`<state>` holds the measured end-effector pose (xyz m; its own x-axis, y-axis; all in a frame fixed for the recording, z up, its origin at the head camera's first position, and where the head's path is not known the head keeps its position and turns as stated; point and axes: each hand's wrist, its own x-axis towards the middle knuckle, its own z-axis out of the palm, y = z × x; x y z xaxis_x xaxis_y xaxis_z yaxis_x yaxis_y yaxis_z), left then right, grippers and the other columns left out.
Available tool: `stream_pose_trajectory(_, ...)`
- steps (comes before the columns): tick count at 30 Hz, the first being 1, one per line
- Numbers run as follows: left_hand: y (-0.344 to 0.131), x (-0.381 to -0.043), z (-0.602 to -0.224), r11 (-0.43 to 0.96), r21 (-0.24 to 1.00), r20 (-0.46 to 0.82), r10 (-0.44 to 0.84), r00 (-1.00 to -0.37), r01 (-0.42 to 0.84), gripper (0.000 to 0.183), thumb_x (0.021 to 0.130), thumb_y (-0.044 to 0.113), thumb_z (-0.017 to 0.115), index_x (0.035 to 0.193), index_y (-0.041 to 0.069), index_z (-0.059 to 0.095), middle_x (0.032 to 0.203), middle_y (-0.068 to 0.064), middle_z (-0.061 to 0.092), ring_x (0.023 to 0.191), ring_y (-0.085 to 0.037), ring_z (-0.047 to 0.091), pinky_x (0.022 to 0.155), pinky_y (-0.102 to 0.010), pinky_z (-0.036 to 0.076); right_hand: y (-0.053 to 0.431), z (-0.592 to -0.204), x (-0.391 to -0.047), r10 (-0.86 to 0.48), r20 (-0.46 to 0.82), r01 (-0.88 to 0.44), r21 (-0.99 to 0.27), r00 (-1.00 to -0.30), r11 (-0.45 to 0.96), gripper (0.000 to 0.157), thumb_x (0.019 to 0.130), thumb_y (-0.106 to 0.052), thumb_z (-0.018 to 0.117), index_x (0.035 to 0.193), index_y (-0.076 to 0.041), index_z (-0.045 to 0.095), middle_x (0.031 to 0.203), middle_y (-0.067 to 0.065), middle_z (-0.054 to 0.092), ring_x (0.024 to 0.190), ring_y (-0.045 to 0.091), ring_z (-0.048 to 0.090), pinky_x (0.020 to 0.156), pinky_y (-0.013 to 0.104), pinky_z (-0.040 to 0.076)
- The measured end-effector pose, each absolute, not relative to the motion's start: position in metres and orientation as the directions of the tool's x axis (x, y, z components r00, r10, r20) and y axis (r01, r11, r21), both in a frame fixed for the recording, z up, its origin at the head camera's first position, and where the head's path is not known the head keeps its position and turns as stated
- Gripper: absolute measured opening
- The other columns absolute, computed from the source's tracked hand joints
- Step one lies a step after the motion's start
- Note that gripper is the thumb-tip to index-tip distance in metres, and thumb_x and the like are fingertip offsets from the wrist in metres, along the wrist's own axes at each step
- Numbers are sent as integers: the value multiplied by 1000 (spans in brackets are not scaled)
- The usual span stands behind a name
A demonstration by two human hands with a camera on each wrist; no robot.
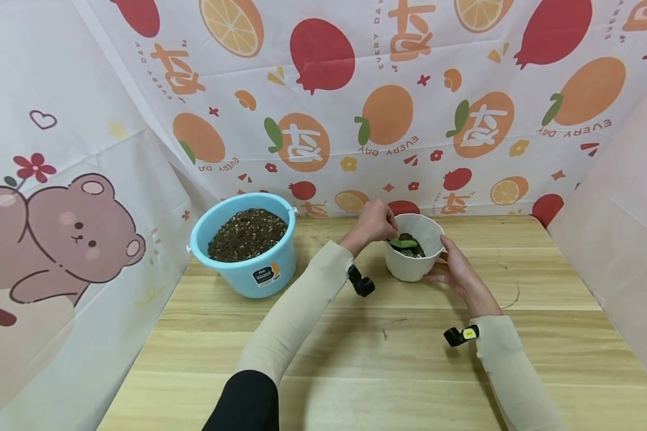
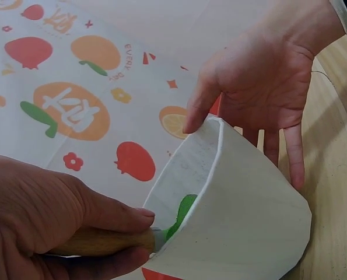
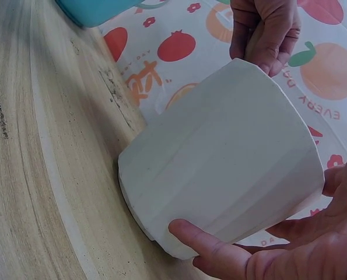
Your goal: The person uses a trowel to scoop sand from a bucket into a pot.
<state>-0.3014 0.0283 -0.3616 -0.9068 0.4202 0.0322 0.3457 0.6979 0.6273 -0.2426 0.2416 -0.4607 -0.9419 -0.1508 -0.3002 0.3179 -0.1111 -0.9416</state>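
Observation:
My left hand [image 1: 376, 221] grips the wooden handle [image 2: 103, 242] of a small trowel, pinching near the metal collar. Its green blade [image 1: 404, 243] dips inside a white faceted plant pot [image 1: 407, 267] that stands on the table. Dark soil [image 1: 411, 254] shows low in the pot in the head view; how much of the blade is in it cannot be told. From the right, my right hand [image 1: 455, 267] holds the pot, one digit at the rim and others spread against the side. The right wrist view shows a fingertip [image 3: 182, 228] on the pot's lower wall.
A light blue bucket [image 1: 259, 281] of dark, speckled soil [image 1: 248, 234] stands at the table's left back. The wooden table [image 1: 377, 359] meets a fruit-print cloth [image 1: 323, 102] behind the pot. A bear-print cloth [image 1: 86, 233] hangs on the left, a pale cloth [image 1: 620, 239] on the right.

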Motion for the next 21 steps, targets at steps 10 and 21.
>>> stream_pose_trajectory(10, 27, -297, -355, 703, 629, 27, 408, -913, 332, 9, 81, 5, 82, 73, 8, 80, 69, -3, 74, 56, -12, 63, 53, -21, 50, 240, -460, -241, -162, -306, 325, -940, -938, -104, 71, 107, -57, 16, 165, -19, 2, 167, 31, 8, 150, 51, 24, 110, 64, 42)
stream_pose_trajectory(21, 25, -296, -347, 663, 679, 27, 406, -914, 315, 8, 80, 5, 83, 73, 6, 79, 69, -6, 74, 58, -16, 65, 52, -23, 52, 240, -459, -240, -143, -299, 314, -944, -944, -101, 69, 107, -57, 16, 165, -21, 5, 166, 30, 11, 150, 50, 25, 112, 67, 38)
